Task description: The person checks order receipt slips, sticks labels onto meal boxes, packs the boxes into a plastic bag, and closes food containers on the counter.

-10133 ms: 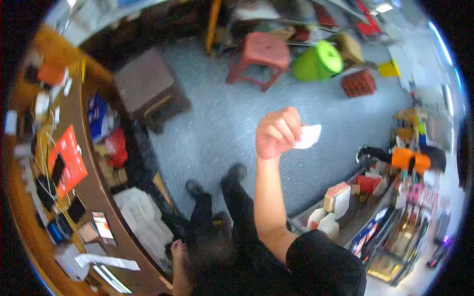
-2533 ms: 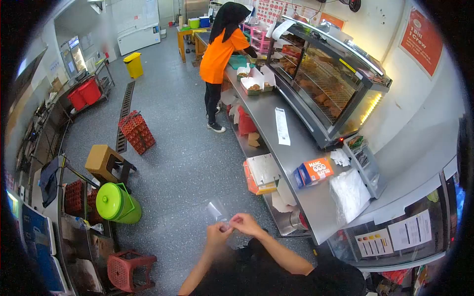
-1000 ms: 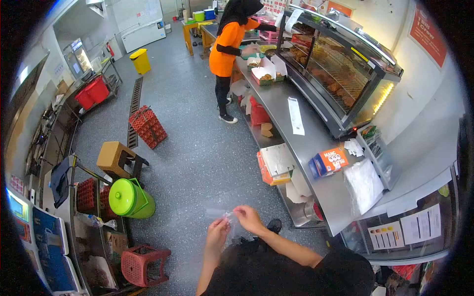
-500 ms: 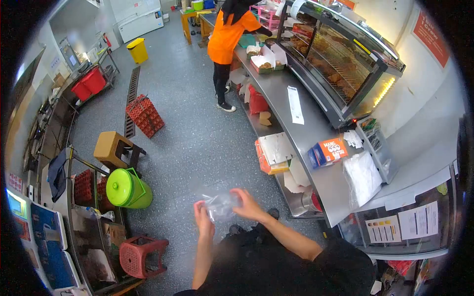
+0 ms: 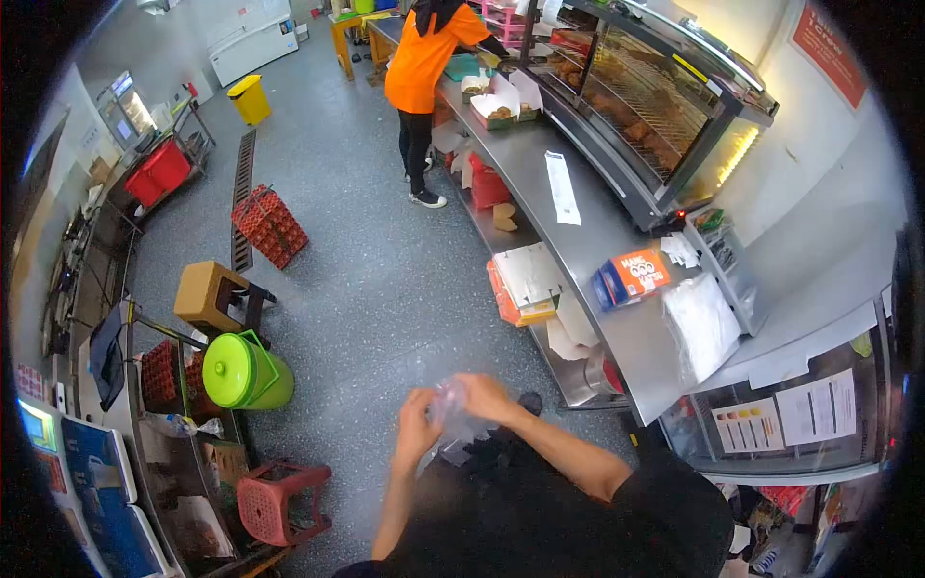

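Observation:
In the head view, a clear, crumpled plastic bag [image 5: 449, 412] is held between both hands, low in front of my body. My left hand [image 5: 417, 429] pinches its left side. My right hand [image 5: 485, 397] grips the other side, partly smeared by motion. The hands are close together above the floor, with the bag bunched between them. Some of my fingertips are hidden behind the bag.
A steel counter [image 5: 580, 260] runs along the right with an orange-and-blue box [image 5: 633, 277], white plastic sheets [image 5: 701, 326] and a heated display case [image 5: 636, 106]. A green bucket [image 5: 246, 371] and red stool [image 5: 284, 503] stand left. A co-worker in orange [image 5: 424, 72] stands ahead.
My hands have drawn closer together, and the bag, spread between them before, is now bunched. The view has shifted slightly. The co-worker still stands at the counter.

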Available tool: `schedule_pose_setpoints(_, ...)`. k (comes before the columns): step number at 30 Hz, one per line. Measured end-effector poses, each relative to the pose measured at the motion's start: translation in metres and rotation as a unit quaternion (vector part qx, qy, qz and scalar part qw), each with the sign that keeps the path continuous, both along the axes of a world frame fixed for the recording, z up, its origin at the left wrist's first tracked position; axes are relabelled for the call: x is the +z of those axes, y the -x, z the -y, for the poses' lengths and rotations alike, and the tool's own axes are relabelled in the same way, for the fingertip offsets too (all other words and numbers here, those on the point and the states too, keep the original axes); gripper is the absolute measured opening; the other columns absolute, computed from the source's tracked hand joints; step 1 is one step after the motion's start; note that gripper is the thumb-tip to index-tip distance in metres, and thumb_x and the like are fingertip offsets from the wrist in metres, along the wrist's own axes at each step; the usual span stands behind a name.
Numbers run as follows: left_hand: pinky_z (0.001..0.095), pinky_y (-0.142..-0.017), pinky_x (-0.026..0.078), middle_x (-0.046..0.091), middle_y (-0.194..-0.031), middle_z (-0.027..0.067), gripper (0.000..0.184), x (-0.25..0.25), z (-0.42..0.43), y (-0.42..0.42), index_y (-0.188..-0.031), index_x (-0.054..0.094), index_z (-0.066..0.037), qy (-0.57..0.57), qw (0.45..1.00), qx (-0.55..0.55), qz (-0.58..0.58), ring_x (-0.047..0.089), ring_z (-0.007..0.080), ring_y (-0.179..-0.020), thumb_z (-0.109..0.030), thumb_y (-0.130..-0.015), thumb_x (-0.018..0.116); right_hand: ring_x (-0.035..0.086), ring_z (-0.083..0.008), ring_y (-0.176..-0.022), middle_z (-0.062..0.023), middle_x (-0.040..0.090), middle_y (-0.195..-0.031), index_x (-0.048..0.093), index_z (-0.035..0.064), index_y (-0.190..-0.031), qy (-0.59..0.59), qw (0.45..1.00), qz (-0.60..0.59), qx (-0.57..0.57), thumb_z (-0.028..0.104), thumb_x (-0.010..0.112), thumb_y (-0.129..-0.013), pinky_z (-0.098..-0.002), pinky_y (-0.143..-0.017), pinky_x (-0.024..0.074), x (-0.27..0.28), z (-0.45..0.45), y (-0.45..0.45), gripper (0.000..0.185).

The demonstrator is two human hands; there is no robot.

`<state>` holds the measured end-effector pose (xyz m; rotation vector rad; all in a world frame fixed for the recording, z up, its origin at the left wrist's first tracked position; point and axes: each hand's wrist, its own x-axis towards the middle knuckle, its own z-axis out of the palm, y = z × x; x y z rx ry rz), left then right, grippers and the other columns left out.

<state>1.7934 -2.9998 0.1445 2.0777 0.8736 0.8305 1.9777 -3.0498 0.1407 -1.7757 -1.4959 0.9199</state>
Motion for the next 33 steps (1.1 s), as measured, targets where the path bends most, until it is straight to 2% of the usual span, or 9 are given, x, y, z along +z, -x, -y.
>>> schedule_pose_setpoints(5, 0.0388, -0.069, 0.05, 0.065, -0.081, 0.0201, 0.02, 0.01, -0.002, -0.023, -0.094, 0.068, -0.003, 0.07, 0.99, 0.027, 0.122, 0.067, 0.0333, -0.076, -0.014, -0.078, 0.069, 0.067, -0.032, -0.096, -0.0191, 0.069, -0.098, 0.065, 0.0023, -0.104, -0.019, 0.998, -0.053, 0.004, 0.015, 0.06, -0.086, -0.0415, -0.083, 0.0504, -0.035, 0.003, 0.0, 0.023)
schedule_pose_setpoints(8, 0.0392, -0.06, 0.049, 0.064, -0.07, 0.0171, 0.012, 0.026, -0.001, -0.005, -0.087, 0.067, -0.003, 0.058, 0.997, 0.02, -0.038, 0.066, 0.0307, -0.065, -0.014, -0.083, 0.067, 0.068, -0.0289, -0.095, -0.0182, 0.07, -0.099, 0.065, 0.0015, -0.106, 0.01, 0.994, -0.056, -0.096, 0.012, 0.057, -0.086, -0.0401, -0.081, 0.0506, -0.018, 0.002, -0.021, 0.024)
schedule_pose_setpoints(17, 0.0326, -0.051, 0.041, 0.066, -0.071, 0.0099, 0.025, -0.034, -0.034, 0.022, -0.082, 0.064, -0.003, 0.048, 0.924, 0.378, 0.028, 0.058, 0.0163, -0.062, -0.026, -0.085, 0.074, 0.065, -0.0183, -0.077, -0.0122, 0.07, -0.086, 0.066, 0.0018, -0.097, -0.04, 0.967, -0.037, -0.248, 0.026, 0.066, -0.089, -0.0347, -0.064, 0.0495, -0.005, -0.008, -0.035, 0.025)
schedule_pose_setpoints(20, 0.0302, -0.051, 0.042, 0.065, -0.077, 0.0049, 0.024, -0.113, -0.038, 0.022, -0.086, 0.065, -0.003, 0.381, 0.866, 0.291, 0.144, 0.059, 0.0147, -0.067, -0.026, -0.085, 0.074, 0.059, -0.0142, -0.072, -0.0059, 0.065, -0.08, 0.064, 0.0029, -0.091, 0.032, 0.971, -0.124, -0.2, 0.028, 0.07, -0.087, -0.0337, -0.061, 0.0471, -0.033, -0.007, -0.026, 0.026)
schedule_pose_setpoints(22, 0.037, -0.063, 0.053, 0.064, -0.094, 0.0081, 0.029, -0.131, -0.023, 0.02, -0.112, 0.057, -0.004, 0.603, 0.78, 0.101, 0.13, 0.064, 0.0224, -0.08, -0.015, -0.087, 0.065, 0.055, -0.0122, -0.07, -0.0016, 0.061, -0.077, 0.062, 0.0041, -0.087, 0.074, 0.966, -0.187, -0.164, 0.027, 0.072, -0.085, -0.0329, -0.059, 0.0456, -0.054, -0.003, -0.016, 0.025)
schedule_pose_setpoints(25, 0.0415, -0.068, 0.057, 0.063, -0.106, 0.011, 0.035, -0.151, 0.0, 0.0, -0.117, 0.055, 0.0, 0.645, 0.759, 0.03, 0.086, 0.065, 0.0252, -0.087, -0.007, -0.083, 0.058, 0.049, -0.0101, -0.07, 0.0021, 0.055, -0.075, 0.059, 0.0056, -0.084, 0.066, 0.95, -0.258, -0.161, 0.022, 0.073, -0.085, -0.0311, -0.059, 0.0437, -0.079, 0.004, -0.002, 0.021)
schedule_pose_setpoints(27, 0.0357, -0.062, 0.053, 0.066, -0.094, 0.009, 0.024, -0.14, 0.02, -0.007, -0.104, 0.062, 0.001, 0.676, 0.709, 0.071, 0.188, 0.064, 0.021, -0.078, -0.007, -0.082, 0.06, 0.047, -0.0092, -0.071, 0.0024, 0.054, -0.075, 0.059, 0.0059, -0.083, 0.041, 0.936, -0.281, -0.208, 0.017, 0.073, -0.084, -0.0298, -0.059, 0.0424, -0.076, 0.01, 0.005, 0.018)
schedule_pose_setpoints(30, 0.0304, -0.057, 0.046, 0.064, -0.075, 0.0058, 0.008, -0.141, 0.013, 0.006, -0.082, 0.065, -0.001, 0.487, 0.858, 0.161, 0.009, 0.06, 0.0165, -0.066, -0.007, -0.08, 0.061, 0.059, -0.0133, -0.079, -0.0035, 0.062, -0.083, 0.059, 0.0048, -0.091, -0.015, 0.825, -0.457, -0.331, 0.005, 0.069, -0.086, -0.0301, -0.065, 0.0494, -0.056, 0.004, -0.011, 0.011)
schedule_pose_setpoints(33, 0.0284, -0.06, 0.046, 0.059, -0.065, 0.0035, 0.01, -0.126, -0.003, 0.015, -0.068, 0.061, -0.005, 0.486, 0.816, 0.266, 0.162, 0.057, 0.0139, -0.064, -0.003, -0.077, 0.066, 0.066, -0.0182, -0.085, -0.0069, 0.066, -0.093, 0.059, 0.0026, -0.1, -0.029, 0.757, -0.524, -0.39, 0.005, 0.067, -0.088, -0.0311, -0.068, 0.0539, -0.075, 0.011, -0.03, 0.015)
